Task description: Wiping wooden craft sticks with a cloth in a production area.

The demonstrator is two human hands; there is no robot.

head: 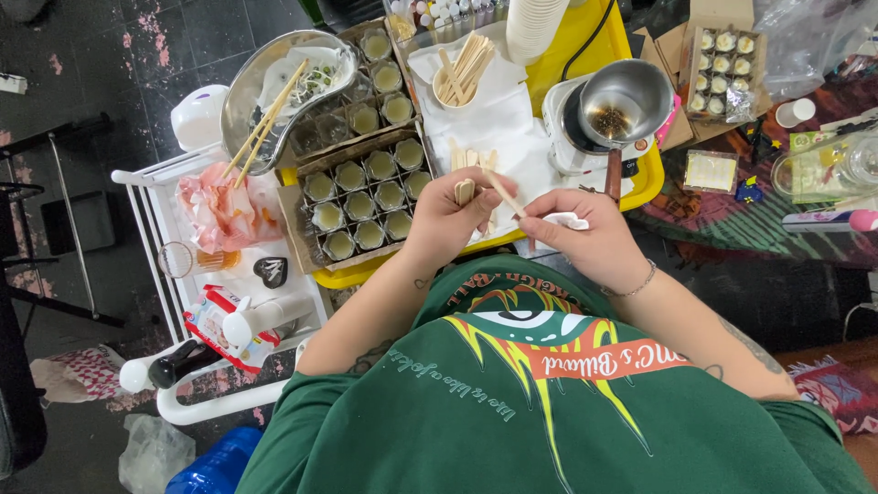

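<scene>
The left hand (448,212) pinches a wooden stick (504,194), with more sticks (465,191) tucked under its fingers. The right hand (585,236), just beside it, grips a white tissue (565,220); beyond both sits the yellow tray (585,41)

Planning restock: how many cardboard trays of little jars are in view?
3 trays: front tray by the left hand, back tray beside the metal bowl, right tray past the pot. More may be hidden.

Red-white carton (212,322) on white cart (165,215)
</scene>
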